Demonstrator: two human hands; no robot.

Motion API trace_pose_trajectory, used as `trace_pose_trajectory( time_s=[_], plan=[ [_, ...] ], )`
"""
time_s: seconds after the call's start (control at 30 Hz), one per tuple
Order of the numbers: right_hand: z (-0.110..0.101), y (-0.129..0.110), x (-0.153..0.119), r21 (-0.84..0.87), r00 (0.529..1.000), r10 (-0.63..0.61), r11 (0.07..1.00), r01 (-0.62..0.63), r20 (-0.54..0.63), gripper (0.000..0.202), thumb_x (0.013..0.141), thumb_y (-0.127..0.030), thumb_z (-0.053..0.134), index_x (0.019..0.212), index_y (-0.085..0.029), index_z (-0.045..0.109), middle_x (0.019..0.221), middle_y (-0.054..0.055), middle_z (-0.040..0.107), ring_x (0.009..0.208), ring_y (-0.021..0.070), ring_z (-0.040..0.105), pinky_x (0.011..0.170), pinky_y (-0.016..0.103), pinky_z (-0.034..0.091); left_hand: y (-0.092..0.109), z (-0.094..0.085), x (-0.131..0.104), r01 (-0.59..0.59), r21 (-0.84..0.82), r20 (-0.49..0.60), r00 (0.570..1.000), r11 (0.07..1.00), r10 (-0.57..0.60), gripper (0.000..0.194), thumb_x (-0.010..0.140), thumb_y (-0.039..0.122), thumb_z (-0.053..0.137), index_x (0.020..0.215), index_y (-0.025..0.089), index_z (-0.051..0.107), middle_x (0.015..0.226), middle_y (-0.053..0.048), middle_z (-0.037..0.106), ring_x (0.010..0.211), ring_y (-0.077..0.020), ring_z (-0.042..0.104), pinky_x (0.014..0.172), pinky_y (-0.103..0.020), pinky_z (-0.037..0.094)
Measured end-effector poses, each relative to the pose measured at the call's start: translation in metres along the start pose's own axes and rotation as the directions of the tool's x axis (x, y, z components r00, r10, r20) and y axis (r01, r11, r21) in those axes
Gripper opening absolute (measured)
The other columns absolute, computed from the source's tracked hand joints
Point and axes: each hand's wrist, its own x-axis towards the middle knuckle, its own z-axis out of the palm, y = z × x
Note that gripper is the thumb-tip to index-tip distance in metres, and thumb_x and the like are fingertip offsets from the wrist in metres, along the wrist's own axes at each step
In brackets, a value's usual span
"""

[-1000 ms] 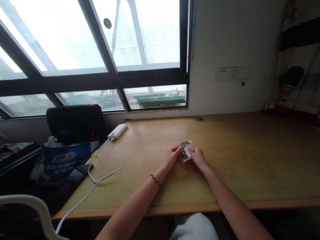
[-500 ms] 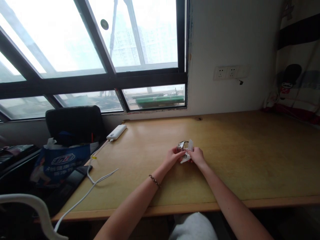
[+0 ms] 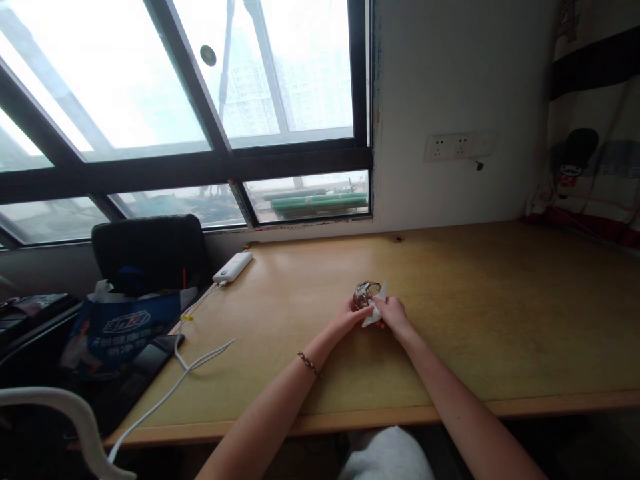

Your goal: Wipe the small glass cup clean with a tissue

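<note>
Both hands meet near the middle of the bench (image 3: 450, 300); the left hand (image 3: 345, 318) has its fingers curled around a small shiny object (image 3: 364, 294), too small to identify; the right hand (image 3: 393, 313) pinches a white tissue (image 3: 376, 308) against that object; a white power bank (image 3: 233, 266) lies well left of it, near the window.

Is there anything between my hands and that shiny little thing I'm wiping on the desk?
Nothing visible. The left hand holds the shiny object directly, and the right hand presses a white tissue against it.
</note>
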Motion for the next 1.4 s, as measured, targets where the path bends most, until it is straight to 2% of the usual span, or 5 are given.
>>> trace_pose_trajectory(
  time_s=[0.17, 0.6, 0.77, 1.1, 1.4],
  plan=[
    [0.000, -0.001, -0.003, 0.122, 0.981, -0.027, 0.993, 0.003, 0.194, 0.021, 0.067, -0.031, 0.053, 0.057, -0.013, 0.056, 0.038, 0.000, 0.053, 0.031, 0.0088, 0.045, 0.029, 0.016, 0.030, 0.003, -0.002, -0.002, 0.036, 0.041, -0.085, 0.996, 0.998, -0.032, 0.038, 0.067, 0.043, 0.056, 0.083, 0.009, 0.060, 0.060, -0.003, 0.058, 0.044, -0.0077, 0.047, 0.040, -0.018, 0.034],
    [-0.005, -0.007, -0.003, -0.304, 0.945, -0.312, 0.914, 0.269, -0.100, 0.031, 0.075, -0.038, 0.043, 0.062, -0.014, 0.059, 0.044, 0.004, 0.057, 0.038, 0.0122, 0.053, 0.037, 0.018, 0.035, -0.001, -0.005, 0.000, 0.089, 0.052, -0.033, 0.996, 0.995, -0.087, 0.054, 0.072, 0.058, 0.037, 0.069, 0.009, 0.060, 0.054, -0.005, 0.057, 0.034, -0.0073, 0.043, 0.034, -0.020, 0.031],
    [-0.006, -0.008, -0.001, -0.116, 0.989, -0.091, 0.990, 0.077, -0.115, 0.034, 0.076, -0.038, 0.039, 0.060, -0.014, 0.057, 0.036, 0.003, 0.051, 0.029, 0.0121, 0.047, 0.032, 0.020, 0.034, -0.002, 0.000, 0.000, 0.023, 0.058, -0.024, 0.999, 0.998, -0.022, 0.047, 0.065, 0.046, 0.058, 0.095, 0.010, 0.057, 0.071, -0.005, 0.060, 0.050, -0.0086, 0.049, 0.041, -0.017, 0.037],
    [0.004, -0.004, -0.001, 0.422, 0.967, 0.101, 0.885, -0.194, 0.232, 0.015, 0.064, -0.021, 0.055, 0.077, -0.014, 0.058, 0.058, 0.000, 0.059, 0.046, 0.0080, 0.053, 0.038, 0.015, 0.039, 0.001, -0.002, 0.002, 0.023, -0.006, -0.042, 0.999, 1.000, -0.023, 0.048, 0.061, 0.040, 0.064, 0.095, 0.008, 0.056, 0.069, -0.005, 0.059, 0.051, -0.0083, 0.050, 0.045, -0.018, 0.037],
    [-0.001, -0.001, 0.003, -0.048, 1.000, 0.026, 0.999, -0.026, 0.006, 0.018, 0.068, -0.026, 0.047, 0.061, -0.013, 0.057, 0.042, 0.002, 0.054, 0.031, 0.0113, 0.048, 0.030, 0.019, 0.035, 0.007, -0.003, -0.004, 0.012, 0.102, -0.048, 0.999, 0.995, -0.008, 0.039, 0.062, 0.037, 0.062, 0.088, 0.008, 0.060, 0.073, -0.006, 0.062, 0.043, -0.0047, 0.042, 0.036, -0.016, 0.028]
  ],
)
